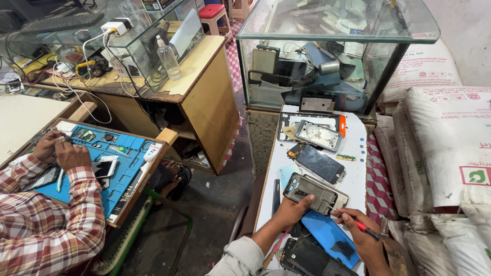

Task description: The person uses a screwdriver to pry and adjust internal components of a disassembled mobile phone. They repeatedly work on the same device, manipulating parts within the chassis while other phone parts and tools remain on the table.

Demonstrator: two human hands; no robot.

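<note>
From the head camera, the person's left hand presses down on the lower edge of an opened phone, fingers spread flat on it to keep it steady on the white table. The right hand is closed around a red-handled screwdriver, whose thin tip reaches the phone's lower right corner. The phone lies back-off near the table's front edge, just above a blue phone cover, with other stripped phones farther up the table.

The step in hand looks like working a screw at that corner. The next move probably calls for keeping the tip seated square and the phone pinned.

At far left, a co-worker in a checked shirt bends over a blue work mat.
</note>
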